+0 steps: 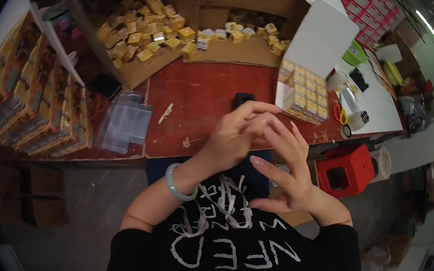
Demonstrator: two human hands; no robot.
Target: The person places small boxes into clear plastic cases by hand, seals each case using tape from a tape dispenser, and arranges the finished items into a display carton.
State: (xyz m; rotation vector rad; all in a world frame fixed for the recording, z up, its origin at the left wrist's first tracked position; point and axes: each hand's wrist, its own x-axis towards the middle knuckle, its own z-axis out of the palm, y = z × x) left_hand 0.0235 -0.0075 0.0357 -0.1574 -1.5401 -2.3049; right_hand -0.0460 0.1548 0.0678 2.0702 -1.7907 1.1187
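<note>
My left hand [233,136], with a pale bangle [171,183] at the wrist, is raised over the near table edge. Its index finger stretches right, while its other fingers overlap the fingers of my right hand; their tips and the thumb are hard to make out. My right hand [291,172] is open, thumb apart from the fingers, and nothing is visible in its palm. Just behind the hands lies a small black object [243,98]. To their right a white lidded box [318,36] stands open, filled with rows of small yellow-and-white boxes [306,89].
Cardboard cartons [239,51] at the back hold loose yellow boxes [147,30]. Stacked display packs [33,98] stand left, beside clear plastic covers [126,122]. Yellow-handled scissors [340,113] and a tape roll [346,131] lie right. A red stool [345,171] stands below.
</note>
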